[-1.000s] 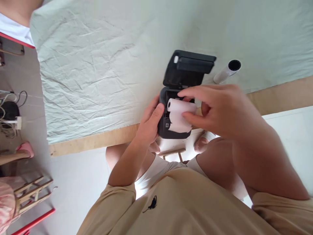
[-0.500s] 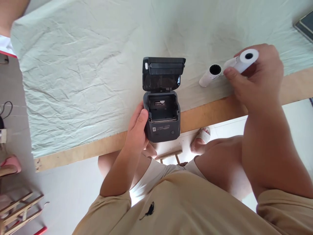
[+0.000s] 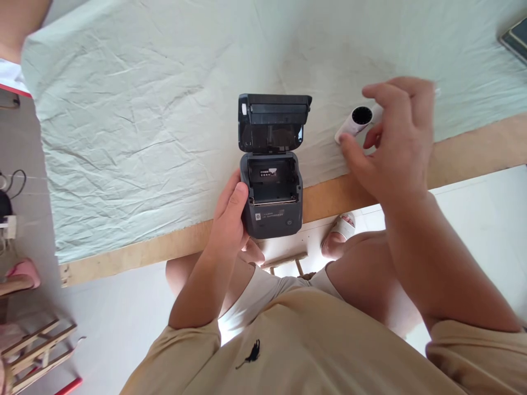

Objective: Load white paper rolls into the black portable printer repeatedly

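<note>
My left hand (image 3: 230,215) grips the left side of a dark grey portable label printer (image 3: 276,218) near the table's front edge. The printer's lid (image 3: 272,123) is flipped up and its paper bay (image 3: 274,184) shows nothing but a small label inside. To its right, a small white paper roll (image 3: 349,126) with a black hollow core stands tilted on the cloth. My right hand (image 3: 397,131) is over and beside this roll, thumb and fingers spread, with the thumb tip at the roll's lower end; whether it touches I cannot tell. The second white roll is almost wholly hidden behind this hand.
A pale green wrinkled cloth (image 3: 135,120) covers the table, with a bare wooden edge (image 3: 140,249) along the front. A dark flat object (image 3: 514,39) lies at the far right. Another person's arm (image 3: 22,27) shows at the upper left. A wooden stool (image 3: 39,345) stands lower left.
My right hand has let go of the thicker white roll and moved left to the roll with the black core, its fingers now apart. My left hand and the printer have barely shifted.
</note>
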A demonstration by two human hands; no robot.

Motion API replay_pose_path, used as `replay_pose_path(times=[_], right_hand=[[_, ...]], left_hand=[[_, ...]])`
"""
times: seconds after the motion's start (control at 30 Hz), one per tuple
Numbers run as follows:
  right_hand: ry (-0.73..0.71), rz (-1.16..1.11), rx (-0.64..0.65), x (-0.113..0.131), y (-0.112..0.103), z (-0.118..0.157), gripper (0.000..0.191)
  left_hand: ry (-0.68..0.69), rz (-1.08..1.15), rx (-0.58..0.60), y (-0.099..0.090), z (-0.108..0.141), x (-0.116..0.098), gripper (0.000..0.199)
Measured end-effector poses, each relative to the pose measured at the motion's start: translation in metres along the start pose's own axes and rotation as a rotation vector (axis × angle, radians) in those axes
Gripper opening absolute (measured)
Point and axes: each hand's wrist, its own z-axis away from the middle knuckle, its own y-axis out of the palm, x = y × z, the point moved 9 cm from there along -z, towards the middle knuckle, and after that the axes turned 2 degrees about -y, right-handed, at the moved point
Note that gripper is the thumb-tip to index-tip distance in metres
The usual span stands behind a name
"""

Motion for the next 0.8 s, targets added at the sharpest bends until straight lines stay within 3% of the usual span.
replay_pose_path(times=[0.17,0.27,0.4,0.53,0.67,0.8], right_hand=[[0.065,-0.136,0.116,-0.009,0.023,-0.005,0.046],[0.012,-0.237,0.183,-0.001,0.030,0.000,0.043],[-0.120,-0.194,0.207,0.013,0.031,0.004,0.039],[-0.094,-0.151,0.200,0.010,0.030,0.000,0.042],[-0.071,-0.273,0.075,0.019,0.013,-0.003,0.050],[-0.151,-0.538,-0.141,0.054,-0.019,0.006,0.044]], left_hand=[[-0.005,0.042,0.019,0.005,0.002,-0.002,0.050],[-0.035,0.040,0.019,0.007,0.005,-0.003,0.050],[-0.047,0.039,0.033,0.009,0.005,-0.004,0.055],[-0.048,0.046,0.033,0.008,0.004,-0.002,0.051],[-0.065,0.045,0.037,0.008,0.004,-0.001,0.056],[-0.048,0.009,0.040,0.010,0.003,-0.005,0.056]])
